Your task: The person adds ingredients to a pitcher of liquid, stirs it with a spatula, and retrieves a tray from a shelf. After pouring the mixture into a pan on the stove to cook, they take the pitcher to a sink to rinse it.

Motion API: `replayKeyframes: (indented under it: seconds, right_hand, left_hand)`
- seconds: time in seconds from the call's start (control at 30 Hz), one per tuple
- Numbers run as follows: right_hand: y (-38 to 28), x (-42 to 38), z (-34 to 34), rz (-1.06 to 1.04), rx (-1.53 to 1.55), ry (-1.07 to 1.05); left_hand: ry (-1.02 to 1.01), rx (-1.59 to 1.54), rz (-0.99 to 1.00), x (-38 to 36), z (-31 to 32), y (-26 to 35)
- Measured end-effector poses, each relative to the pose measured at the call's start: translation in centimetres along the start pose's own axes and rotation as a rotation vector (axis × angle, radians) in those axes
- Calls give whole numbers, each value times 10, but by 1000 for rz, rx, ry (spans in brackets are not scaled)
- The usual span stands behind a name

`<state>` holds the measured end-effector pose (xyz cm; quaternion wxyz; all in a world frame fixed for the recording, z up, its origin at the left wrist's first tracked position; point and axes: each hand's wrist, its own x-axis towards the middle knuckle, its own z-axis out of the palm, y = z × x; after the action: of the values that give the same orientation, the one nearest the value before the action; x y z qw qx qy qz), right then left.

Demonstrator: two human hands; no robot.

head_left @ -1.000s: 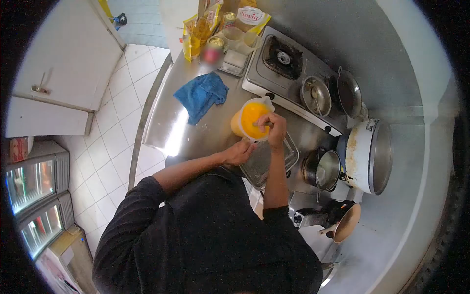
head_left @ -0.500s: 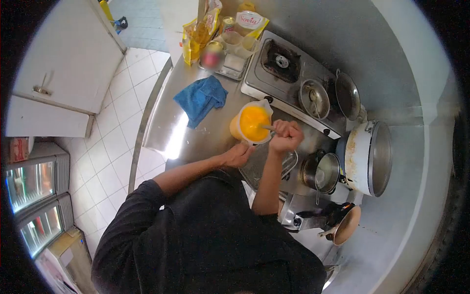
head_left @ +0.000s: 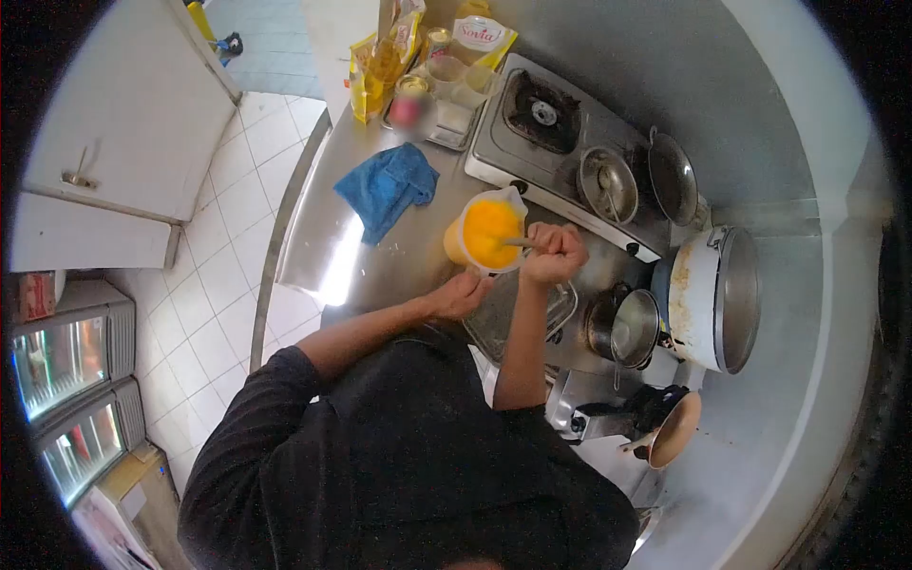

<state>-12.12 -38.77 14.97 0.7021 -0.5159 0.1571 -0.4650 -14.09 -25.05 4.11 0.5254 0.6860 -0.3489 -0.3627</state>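
A person beats a yellow mixture in a plastic jug (head_left: 483, 233) standing mid-surface, just near of the gas stove (head_left: 560, 142). The right hand (head_left: 553, 255) has its fingers closed around a utensil handle dipping into the jug; the left hand (head_left: 460, 294) steadies the jug's near side, fingers curled against it. Brisk, shallow strokes with the jug held firm should keep the mix from slopping toward the blue cloth (head_left: 387, 185) on the left.

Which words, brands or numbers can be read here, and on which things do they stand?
"Sovia": on the yellow pouch at the counter's far end.
Print on the other yellow packets: too small to read.
Label on the tin: blurred.
Red packaging on the glass-door fridge: unreadable.
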Motion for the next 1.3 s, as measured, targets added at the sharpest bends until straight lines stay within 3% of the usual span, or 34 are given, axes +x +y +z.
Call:
replayKeyframes:
  seconds: [0.03,0.1,0.17,0.3,0.4,0.5,0.6,0.7,0.73,0.83,0.93,1.07,1.13,1.17,1.23,1.3]
  right_hand:
    - [18,-6,-6,-121,-202,4]
    - [28,-10,-13,-139,-300,9]
    - [23,-6,-5,74,-73,2]
    - [-18,-5,4,105,185,-7]
    - [23,-18,1,119,-215,-10]
    - [-15,1,13,155,167,109]
    - [31,-13,1,6,-145,272]
    - [28,-5,-5,163,-122,96]
    - [15,3,-6,110,18,-6]
    - [7,-8,8,66,170,164]
    - [36,-18,-2,25,-200,-111]
    - [-21,5,2,128,279,-17]
    - [26,-10,-1,50,9,-44]
    - [34,-14,6,4,-123,-53]
    - [13,0,14,115,-60,22]
    - [-8,4,12,141,23,43]
  left_hand:
    - [12,-2,-1,3,-2,3]
    - [-65,-39,-17,5,-4,2]
    - [-70,-13,-24,6,-9,-5]
    - [-60,5,-57,4,-6,6]
    - [-140,89,-96,3,-12,17]
    - [-118,85,-70,2,-4,-1]
    - [-78,53,-75,4,-9,4]
    - [-86,47,-13,12,-7,-12]
    - [-99,30,17,10,-3,-11]
    - [-87,3,-61,5,-3,-3]
    - [-206,83,-148,4,-15,11]
    - [42,-20,85,3,-6,7]
    - [132,-24,188,6,6,-10]
    - [40,-3,109,5,-2,2]
    - [-145,42,-59,1,-17,19]
    - [-96,46,-64,0,-6,0]
